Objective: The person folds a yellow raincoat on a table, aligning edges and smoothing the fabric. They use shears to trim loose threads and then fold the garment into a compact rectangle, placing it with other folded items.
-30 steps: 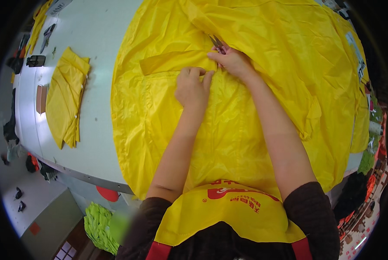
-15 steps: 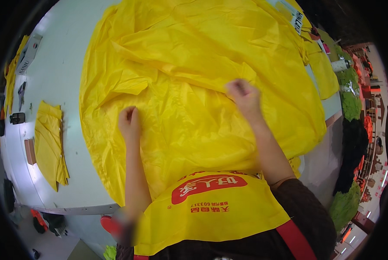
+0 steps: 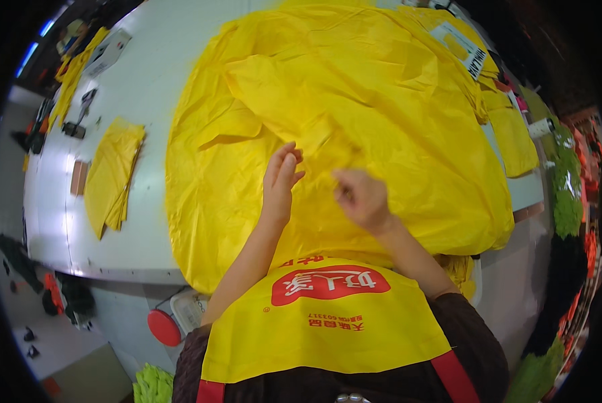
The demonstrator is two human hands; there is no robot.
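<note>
A large heap of thin, shiny yellow fabric (image 3: 408, 161) spreads over the white table in front of me. My left hand (image 3: 281, 181) is above its near middle, fingers loosely bent and apart, with nothing seen in them. To its right, my right hand (image 3: 366, 198) is curled closed over the same fabric. Its fingertips are blurred, and whatever they may hold cannot be made out. Just beyond both hands, a raised fold of the cloth is also smeared by motion. I wear a yellow apron (image 3: 247, 342) with a red printed patch and red straps.
A folded stack of yellow cloth (image 3: 113, 178) lies on the white table (image 3: 150, 245) at left, beside a small brown block (image 3: 79, 178). A white box (image 3: 108, 54) stands farther back. At right are a thread cone (image 3: 541, 127) and green cloth (image 3: 569, 181). A red round stool (image 3: 164, 328) is below.
My left hand has moved right and its fingers have come apart. My right hand has moved down and left, bringing the two closer. The view has shifted, showing more at left.
</note>
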